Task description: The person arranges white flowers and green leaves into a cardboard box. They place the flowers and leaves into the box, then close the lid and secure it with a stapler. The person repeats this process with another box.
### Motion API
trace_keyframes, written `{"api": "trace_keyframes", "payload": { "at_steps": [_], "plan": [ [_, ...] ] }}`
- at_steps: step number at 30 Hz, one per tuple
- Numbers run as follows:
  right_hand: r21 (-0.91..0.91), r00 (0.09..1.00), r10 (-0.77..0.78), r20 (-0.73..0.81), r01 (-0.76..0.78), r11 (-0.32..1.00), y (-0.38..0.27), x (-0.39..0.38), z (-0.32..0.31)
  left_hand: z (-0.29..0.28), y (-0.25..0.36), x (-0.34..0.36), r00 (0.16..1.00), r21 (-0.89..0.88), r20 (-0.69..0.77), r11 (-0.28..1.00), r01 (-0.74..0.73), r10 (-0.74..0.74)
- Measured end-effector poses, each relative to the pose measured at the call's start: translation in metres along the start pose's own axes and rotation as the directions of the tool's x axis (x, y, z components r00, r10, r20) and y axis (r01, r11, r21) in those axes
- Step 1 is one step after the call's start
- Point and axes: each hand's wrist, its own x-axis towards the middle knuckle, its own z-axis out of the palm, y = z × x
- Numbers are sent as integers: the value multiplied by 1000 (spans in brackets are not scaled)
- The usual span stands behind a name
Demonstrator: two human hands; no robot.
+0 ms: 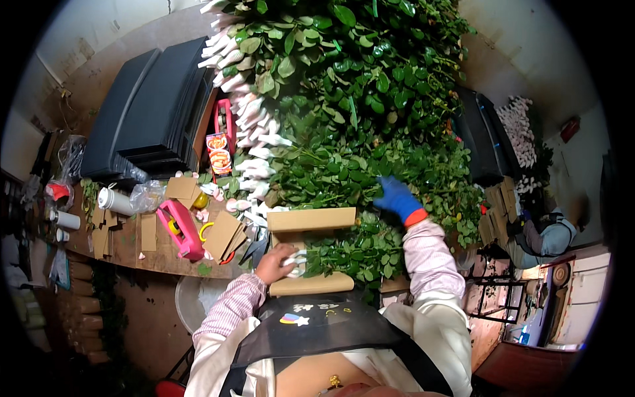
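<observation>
While the near cardboard flap (311, 285) lies just beyond the dark apron (307, 334), a small bundle of leafy stems (360, 257) rests between it and the far cardboard flap (311, 219), white-covered heads (298, 263) to the left. The bare left hand (273, 264) curls over those heads; whether it pinches any cannot be told. Farther right, the blue-gloved right hand (397, 199) reaches into foliage, its fingers apparently apart, its grip unclear among the leaves.

The work looks partway along: some stems are laid in, the flaps are not closed over them, and a large heap of stems (370, 99) on the far side seems left to handle.

Leaves hide the cardboard's middle, so whether both flaps belong to one sheet is unclear, as is the stem count. The heap runs out of view at the far edge.
</observation>
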Motion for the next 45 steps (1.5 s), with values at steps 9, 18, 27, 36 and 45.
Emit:
{"api": "trace_keyframes", "payload": {
  "at_steps": [9,18,27,36,45],
  "plan": [
    [25,675,-5,-738,35,999,-35,-23,-175,-7,7,6,999,91,-14,995,-46,47],
    [284,713,160,-682,56,957,-9,-112,-161,10,-1,8,987,134,-154,991,-26,47],
    [113,983,-7,-186,28,993,-4,-174,-20,16,-23,7,983,-143,-123,982,121,-139],
    [-38,930,226,289,-225,974,-8,-140,66,6,4,12,985,59,-144,992,108,-99],
    [86,931,-71,358,43,995,-64,-33,-51,13,-7,10,981,60,-142,988,145,-135]
  ]
}}
